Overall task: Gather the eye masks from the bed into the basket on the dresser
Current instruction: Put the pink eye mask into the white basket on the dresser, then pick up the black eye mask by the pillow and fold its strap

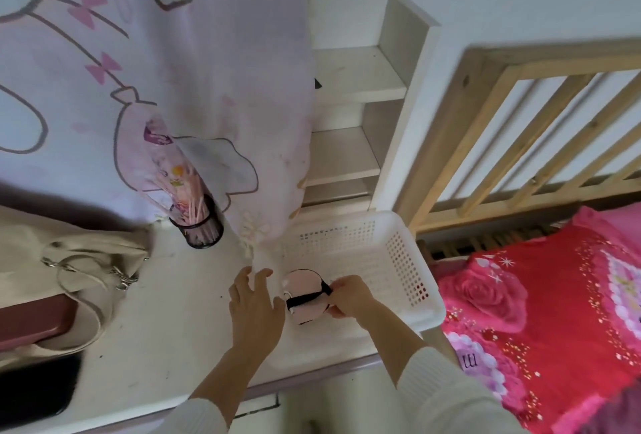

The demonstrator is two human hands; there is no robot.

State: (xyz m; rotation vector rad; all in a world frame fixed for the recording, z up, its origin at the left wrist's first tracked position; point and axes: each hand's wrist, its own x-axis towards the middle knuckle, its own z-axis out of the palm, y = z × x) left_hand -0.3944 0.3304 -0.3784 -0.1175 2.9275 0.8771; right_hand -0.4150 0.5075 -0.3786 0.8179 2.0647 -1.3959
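A white perforated plastic basket [402, 260] stands on the white dresser top [173, 322], next to the bed. A pale pink eye mask [305, 286] with a black strap hangs over the basket's left part, and my right hand [348, 296] pinches it at the strap end. My left hand [255, 301] rests at the basket's left rim with fingers spread, touching the hem of the curtain and holding nothing. The bed [541, 312] with a red and pink floral cover lies to the right; no other eye mask shows on it.
A pale printed curtain [156, 86] hangs over the dresser's back. A black mesh cup [203, 227] of sticks, a beige bag [69, 270] with chain strap, a dark red case [31, 320] and a black item [34, 388] lie at left. White shelves [350, 114] and a wooden headboard [520, 142] stand behind.
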